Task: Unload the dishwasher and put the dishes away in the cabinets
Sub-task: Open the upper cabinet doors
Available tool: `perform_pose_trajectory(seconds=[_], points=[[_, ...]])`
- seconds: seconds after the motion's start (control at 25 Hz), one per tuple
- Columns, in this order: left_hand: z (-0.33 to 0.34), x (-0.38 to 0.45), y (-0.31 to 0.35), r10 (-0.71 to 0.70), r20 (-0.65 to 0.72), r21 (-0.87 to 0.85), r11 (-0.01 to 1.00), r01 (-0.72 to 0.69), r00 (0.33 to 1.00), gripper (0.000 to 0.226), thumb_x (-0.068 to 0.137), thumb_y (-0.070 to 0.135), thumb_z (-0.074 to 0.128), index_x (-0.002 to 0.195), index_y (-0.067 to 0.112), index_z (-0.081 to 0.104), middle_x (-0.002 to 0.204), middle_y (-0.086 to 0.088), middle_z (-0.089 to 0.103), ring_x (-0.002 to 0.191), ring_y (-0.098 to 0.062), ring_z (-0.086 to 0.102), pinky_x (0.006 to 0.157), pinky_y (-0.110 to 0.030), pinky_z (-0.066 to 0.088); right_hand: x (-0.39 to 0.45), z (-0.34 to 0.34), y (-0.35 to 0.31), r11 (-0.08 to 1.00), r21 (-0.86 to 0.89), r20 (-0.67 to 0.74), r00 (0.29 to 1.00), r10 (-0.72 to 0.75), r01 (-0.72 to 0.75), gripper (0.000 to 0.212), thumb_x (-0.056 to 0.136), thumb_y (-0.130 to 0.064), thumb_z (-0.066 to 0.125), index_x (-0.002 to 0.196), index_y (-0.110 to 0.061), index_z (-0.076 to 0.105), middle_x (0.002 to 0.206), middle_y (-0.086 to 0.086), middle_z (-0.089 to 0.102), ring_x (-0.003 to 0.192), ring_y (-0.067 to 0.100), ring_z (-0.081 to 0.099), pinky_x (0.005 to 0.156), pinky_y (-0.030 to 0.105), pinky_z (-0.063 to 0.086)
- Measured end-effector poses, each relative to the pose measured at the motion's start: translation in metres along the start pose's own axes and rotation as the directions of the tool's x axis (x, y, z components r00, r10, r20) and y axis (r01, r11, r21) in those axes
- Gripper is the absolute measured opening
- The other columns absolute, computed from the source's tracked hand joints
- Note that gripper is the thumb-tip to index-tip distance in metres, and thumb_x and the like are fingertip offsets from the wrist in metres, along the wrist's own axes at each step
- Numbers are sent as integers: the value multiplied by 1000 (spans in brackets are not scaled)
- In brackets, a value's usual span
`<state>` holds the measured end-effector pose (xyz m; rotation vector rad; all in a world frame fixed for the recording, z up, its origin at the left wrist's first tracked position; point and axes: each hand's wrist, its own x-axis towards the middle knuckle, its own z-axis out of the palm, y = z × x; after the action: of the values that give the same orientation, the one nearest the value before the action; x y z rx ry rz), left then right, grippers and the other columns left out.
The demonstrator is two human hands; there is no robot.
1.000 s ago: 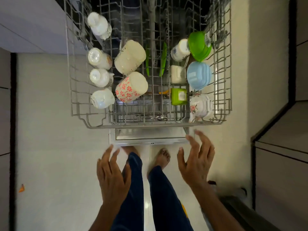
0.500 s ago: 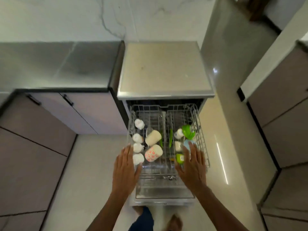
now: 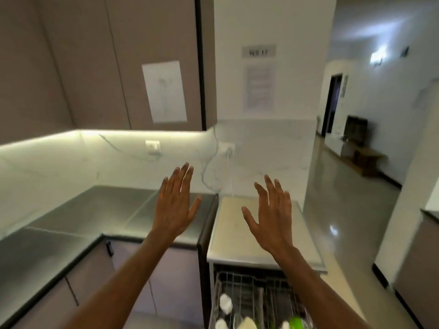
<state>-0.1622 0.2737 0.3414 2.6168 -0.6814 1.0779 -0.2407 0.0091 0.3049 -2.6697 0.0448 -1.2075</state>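
A home kitchen: steel countertop (image 3: 78,217) wrapping the corner, wall cabinets (image 3: 99,60) lit underneath, marble backsplash (image 3: 71,157), dishwasher rack (image 3: 251,298) pulled out, and what looks like a living room (image 3: 356,138) beyond.

Glowing under the wall cabinets (image 3: 99,62), a light strip (image 3: 71,136) washing the marble backsplash (image 3: 71,167). Lying bare, a steel tabletop (image 3: 95,210). Hanging on the white wall (image 3: 297,67), two paper notices (image 3: 259,87). Reflecting light, a glossy floor (image 3: 337,186) running toward a dark doorway (image 3: 333,103).
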Motion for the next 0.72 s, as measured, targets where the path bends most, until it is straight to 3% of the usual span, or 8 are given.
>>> perform_pose_trajectory(seconds=[0.16, 0.4, 0.56, 0.72], points=[[-88, 78, -63, 28, -185, 67, 998, -16, 982, 79, 100, 41, 52, 164, 14, 14, 172, -3, 13, 159, -21, 14, 126, -45, 25, 85, -42, -63, 989, 35, -172, 976, -136, 144, 73, 96, -55, 57, 159, -25, 36, 175, 2, 12, 162, 27, 10, 129, 58, 16], [-176, 116, -179, 97, -279, 187, 981, -45, 955, 80, 99, 43, 48, 165, 17, 11, 172, 0, 12, 158, -20, 19, 126, -44, 26, 177, -55, -169, 963, 7, -323, 912, -252, 269, 70, 94, -54, 57, 157, -28, 41, 174, 3, 20, 161, 28, 19, 127, 60, 22], [-203, 112, -261, 115, -280, 208, 976, -56, 953, 77, 98, 47, 40, 165, 18, 13, 172, 1, 14, 158, -19, 20, 126, -43, 28, 207, -21, -245, 958, 9, -364, 893, -264, 287, 70, 90, -55, 61, 153, -30, 44, 171, 6, 29, 156, 33, 32, 124, 61, 26], [-205, 102, -320, 104, -279, 216, 975, -43, 955, 74, 98, 47, 38, 163, 18, 21, 171, 1, 20, 155, -19, 27, 124, -42, 31, 228, 18, -286, 932, -52, -298, 885, -358, 359, 68, 87, -56, 64, 149, -32, 49, 169, 8, 32, 154, 36, 35, 121, 65, 29]])
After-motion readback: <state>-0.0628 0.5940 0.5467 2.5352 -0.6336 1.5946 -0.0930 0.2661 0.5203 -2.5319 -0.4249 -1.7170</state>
